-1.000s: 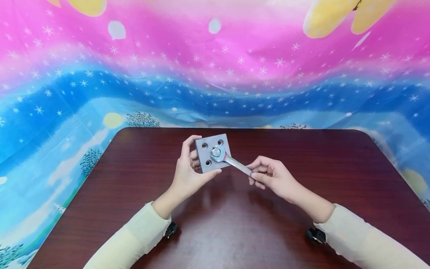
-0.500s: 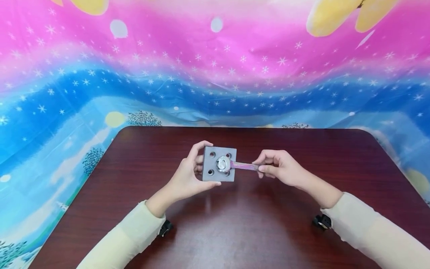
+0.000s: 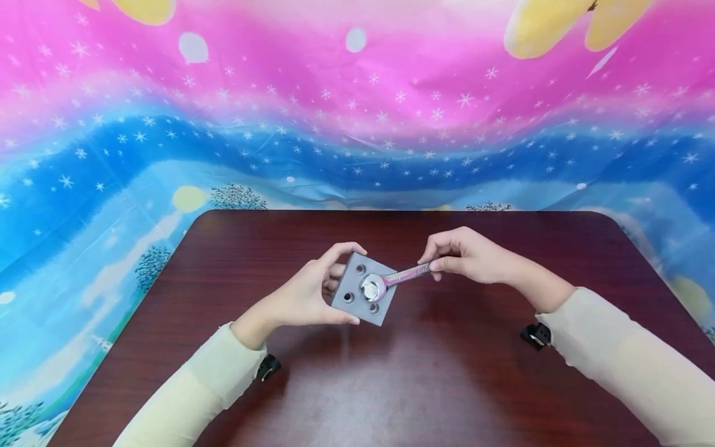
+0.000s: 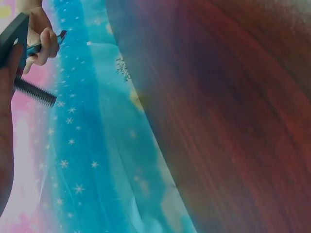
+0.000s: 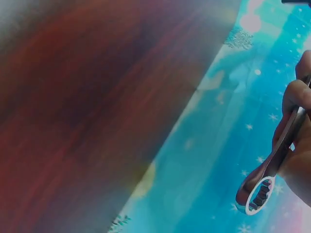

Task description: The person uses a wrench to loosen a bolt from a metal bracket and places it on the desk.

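Bolt (image 3: 370,289) already runs through the plate (image 3: 355,284) the left hand (image 3: 304,295) grips, its head in the wrench (image 3: 410,273) the right hand (image 3: 472,256) pinches; how much turning remains, I cannot tell.

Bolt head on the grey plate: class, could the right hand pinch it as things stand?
Probably not: the wrench appears to sit around the bolt head, and the right hand grips that wrench. Only the bolt head's top looks uncovered.

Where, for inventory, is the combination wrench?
In the head view, right of centre, the combination wrench runs from the bolt on the grey plate to the right hand.
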A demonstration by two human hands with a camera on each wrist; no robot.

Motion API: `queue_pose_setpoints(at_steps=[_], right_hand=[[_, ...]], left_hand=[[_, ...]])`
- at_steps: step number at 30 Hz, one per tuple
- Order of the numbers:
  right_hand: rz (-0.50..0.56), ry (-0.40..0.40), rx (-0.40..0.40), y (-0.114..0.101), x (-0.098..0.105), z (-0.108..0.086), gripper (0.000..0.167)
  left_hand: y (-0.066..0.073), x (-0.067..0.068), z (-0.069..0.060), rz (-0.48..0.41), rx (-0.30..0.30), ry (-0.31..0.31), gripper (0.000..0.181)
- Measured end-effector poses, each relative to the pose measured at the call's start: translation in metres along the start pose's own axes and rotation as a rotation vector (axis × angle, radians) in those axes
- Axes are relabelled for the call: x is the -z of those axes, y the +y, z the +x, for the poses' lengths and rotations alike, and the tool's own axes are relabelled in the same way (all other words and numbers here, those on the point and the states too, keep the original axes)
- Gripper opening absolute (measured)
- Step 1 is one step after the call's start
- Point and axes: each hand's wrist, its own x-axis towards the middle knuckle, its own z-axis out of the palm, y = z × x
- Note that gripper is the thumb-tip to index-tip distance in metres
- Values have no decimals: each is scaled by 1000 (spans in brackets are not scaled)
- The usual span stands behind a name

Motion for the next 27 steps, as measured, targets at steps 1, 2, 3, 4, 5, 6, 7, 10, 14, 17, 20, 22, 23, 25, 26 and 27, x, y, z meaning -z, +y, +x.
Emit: queue_pose_setpoints(at_steps=[1, 2, 3, 4, 5, 6, 7, 10, 14, 17, 20, 22, 23, 25, 26, 27], right_hand=[[-14, -17, -6, -2, 2, 1, 19], [-26, -35, -15, -4, 3, 3, 21], [-33, -56, -24, -5, 4, 4, 22], [-38, -78, -32, -7, 5, 5, 23], [-43, -99, -38, -8, 5, 5, 24], [-45, -118, -43, -9, 6, 6, 24], [-46, -134, -46, -10, 6, 7, 25], [-55, -162, -38, -12, 6, 9, 23], [-59, -184, -36, -16, 5, 11, 19], [-63, -194, -48, -18, 5, 11, 17], [-74, -195, -62, -20, 6, 10, 16], [-80, -186, -69, -21, 7, 9, 16], [-85, -176, -76, -21, 8, 7, 15], [-104, -146, -78, -22, 10, 3, 14], [-114, -128, -76, -23, 12, 1, 14], [-125, -108, -79, -23, 13, -1, 14]], left_hand=[[0, 1, 1, 5, -1, -28, 92], [1, 2, 1, 4, -3, -60, 91], [1, 2, 1, 5, -6, -91, 91], [1, 3, 2, 1, -7, -121, 90], [1, 3, 2, -9, -7, -150, 90], [1, 4, 2, -23, -6, -177, 89], [2, 4, 3, -39, -4, -203, 89], [3, 4, 4, -74, 4, -263, 88], [5, 3, 8, -95, 40, -339, 87], [6, 2, 11, -102, 69, -383, 87], [5, 0, 12, -102, 77, -400, 88], [3, 0, 12, -92, 67, -382, 88], [2, -1, 12, -88, 60, -364, 88], [0, -1, 11, -74, 42, -311, 88], [-1, -1, 10, -63, 37, -275, 88], [-1, -1, 10, -53, 34, -237, 88]])
